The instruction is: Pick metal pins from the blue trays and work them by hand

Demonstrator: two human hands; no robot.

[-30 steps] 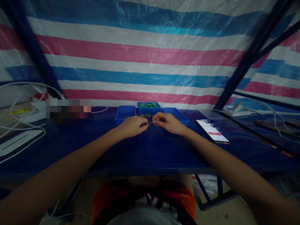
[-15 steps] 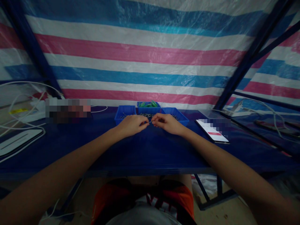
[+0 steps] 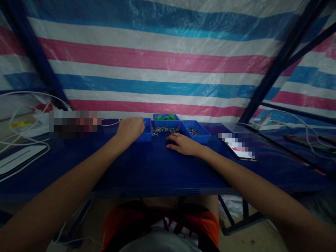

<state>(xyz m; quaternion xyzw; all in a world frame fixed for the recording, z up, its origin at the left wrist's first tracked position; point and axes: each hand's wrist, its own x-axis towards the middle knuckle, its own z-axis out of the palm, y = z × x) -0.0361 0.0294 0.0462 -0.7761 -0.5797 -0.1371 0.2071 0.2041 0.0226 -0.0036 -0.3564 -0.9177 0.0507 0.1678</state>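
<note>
My left hand (image 3: 131, 129) is over the left blue bin (image 3: 147, 137), its fingers curled together at the bin. Whatever they pinch is too small and too hidden to name. My right hand (image 3: 182, 144) lies low on the blue table (image 3: 157, 168) with its fingers apart and nothing seen in them. Just beyond its fingertips is a loose heap of thin, short metal pins (image 3: 164, 131), possibly rivets. More such pins fill part of the right blue bin (image 3: 203, 137). Behind the heap, a third blue bin (image 3: 166, 123) contains green pieces (image 3: 165, 117).
A phone (image 3: 238, 148) with a lit screen lies to the right. On the left are a white-edged flat device (image 3: 23, 159), white cables (image 3: 15, 141) and a blurred-out object (image 3: 76, 124). Dark blue frame posts (image 3: 273, 73) and a striped sheet (image 3: 162, 63) stand behind.
Both hands were together at the middle with a thin piece between their fingertips. My left hand has moved left to the left bin; my right has opened and lowered to the table.
</note>
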